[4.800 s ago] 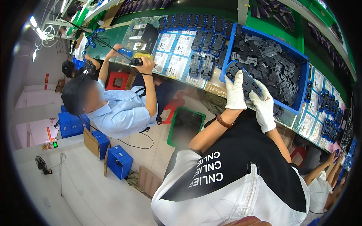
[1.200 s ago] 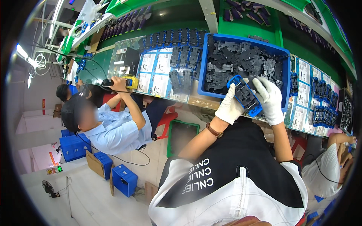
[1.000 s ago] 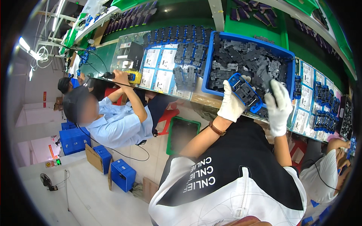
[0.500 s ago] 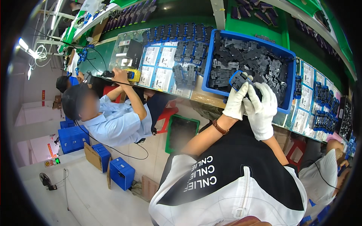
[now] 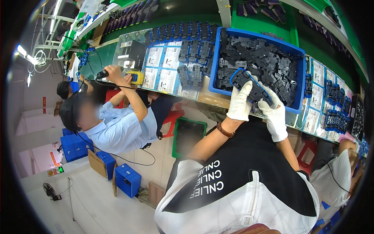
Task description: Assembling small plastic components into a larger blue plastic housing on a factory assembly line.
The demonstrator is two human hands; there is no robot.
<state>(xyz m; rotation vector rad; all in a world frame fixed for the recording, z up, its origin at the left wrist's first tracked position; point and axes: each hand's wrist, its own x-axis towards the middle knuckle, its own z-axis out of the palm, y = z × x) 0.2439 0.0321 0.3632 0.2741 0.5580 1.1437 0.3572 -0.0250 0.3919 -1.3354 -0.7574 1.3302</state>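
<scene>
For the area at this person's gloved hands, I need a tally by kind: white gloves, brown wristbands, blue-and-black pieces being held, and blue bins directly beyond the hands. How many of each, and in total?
White gloves: 2
Brown wristband: 1
Held blue-and-black piece: 1
Blue bin: 1
Total: 5

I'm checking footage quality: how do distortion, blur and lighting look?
Head view throughout: straight edges bow toward a dark rim; the lamp upper left glares white; a hazy smudge dulls the green crate; the left hand, right hand and held part look fairly sharp.
</scene>
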